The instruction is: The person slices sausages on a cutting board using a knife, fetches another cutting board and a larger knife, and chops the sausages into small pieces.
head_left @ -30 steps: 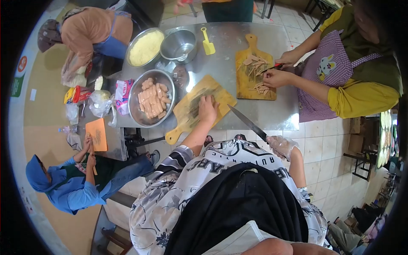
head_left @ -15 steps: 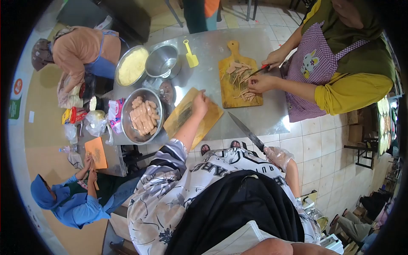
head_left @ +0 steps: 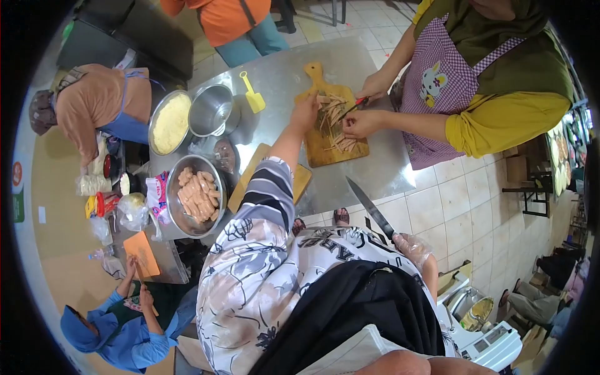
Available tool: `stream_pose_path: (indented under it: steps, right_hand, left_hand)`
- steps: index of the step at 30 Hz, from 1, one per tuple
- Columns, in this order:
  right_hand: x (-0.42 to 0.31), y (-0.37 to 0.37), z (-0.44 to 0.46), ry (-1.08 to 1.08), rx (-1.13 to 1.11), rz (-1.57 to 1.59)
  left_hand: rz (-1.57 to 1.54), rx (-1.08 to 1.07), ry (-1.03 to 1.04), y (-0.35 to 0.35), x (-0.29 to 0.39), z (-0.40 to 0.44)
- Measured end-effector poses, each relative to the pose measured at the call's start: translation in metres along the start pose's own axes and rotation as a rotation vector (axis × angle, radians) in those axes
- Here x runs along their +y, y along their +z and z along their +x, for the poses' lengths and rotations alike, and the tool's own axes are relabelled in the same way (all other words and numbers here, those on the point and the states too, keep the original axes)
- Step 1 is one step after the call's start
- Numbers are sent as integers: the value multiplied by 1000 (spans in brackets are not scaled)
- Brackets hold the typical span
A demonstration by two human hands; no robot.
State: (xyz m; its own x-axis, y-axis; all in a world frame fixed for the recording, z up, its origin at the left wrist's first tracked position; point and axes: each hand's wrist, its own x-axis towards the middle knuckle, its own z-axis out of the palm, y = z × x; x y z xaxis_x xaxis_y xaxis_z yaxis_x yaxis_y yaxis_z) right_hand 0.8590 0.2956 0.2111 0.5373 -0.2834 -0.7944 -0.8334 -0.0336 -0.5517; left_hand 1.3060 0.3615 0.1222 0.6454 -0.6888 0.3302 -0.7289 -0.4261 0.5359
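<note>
the left hand (head_left: 304, 112) is reaching far across the table (head_left: 328, 190), its fingers partly bent at the left edge of the far cutting board (head_left: 320, 154), beside the meat strips (head_left: 342, 142); whether it is pinching a piece, i cannot tell. the right hand (head_left: 412, 248), in a clear plastic glove, is closing firmly around the handle of the large knife (head_left: 371, 204) and hanging out past the table's near edge, above the tiled floor (head_left: 462, 215). the blade is slanting inward, its tip overlapping the tabletop in this view. the near cutting board (head_left: 301, 182) is lying partly under the outstretched sleeve (head_left: 275, 187), and a metal bowl (head_left: 173, 211) of sausages (head_left: 199, 195) is standing just beside its left end. a strip of bare metal is showing between the two boards, widening toward the right corner. across that corner, a co-worker's hands (head_left: 361, 124) are working over the strips with a small knife (head_left: 354, 108), near the left hand but apart from it.
</note>
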Motion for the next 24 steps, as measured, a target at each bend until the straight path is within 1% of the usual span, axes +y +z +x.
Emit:
stream_pose_path:
  steps: [1,4,6,8,9,11,12,14,17,19,21,24]
  right_hand:
    - [-3,0,-2,-8,30,-23]
    - [8,-2,8,-47,-20,15]
    - [-36,-8,-14,-18,-28,-16]
    - [-56,-13,-22,11,-37,-48]
    - [-59,-14,-22,0,-52,-52]
    - [-59,-15,-22,-8,-66,-57]
    - [-57,-16,-21,-10,-61,-43]
    - [-52,-15,-20,-12,-56,-30]
    - [-48,-16,-22,-16,-45,-53]
    - [-48,-17,-28,9,-50,-143]
    - [-25,-15,-17,-5,-27,-175]
    - [-19,-14,-16,-14,-6,-204]
  left_hand:
    - [172,143,95,1,4,-3]
    - [105,165,82,-17,35,-34]
    - [80,-17,-40,-21,56,-59]
    - [169,-62,-137,-15,79,-83]
    - [172,-58,-139,-8,85,-90]
    - [285,15,-173,10,95,-99]
    - [283,15,-173,18,101,-98]
    - [295,-67,-302,27,112,-95]
    - [279,-52,-343,39,115,-89]
    - [280,-29,-341,43,115,-90]
    - [283,-6,-340,47,112,-91]
    - [340,0,-295,52,106,-92]
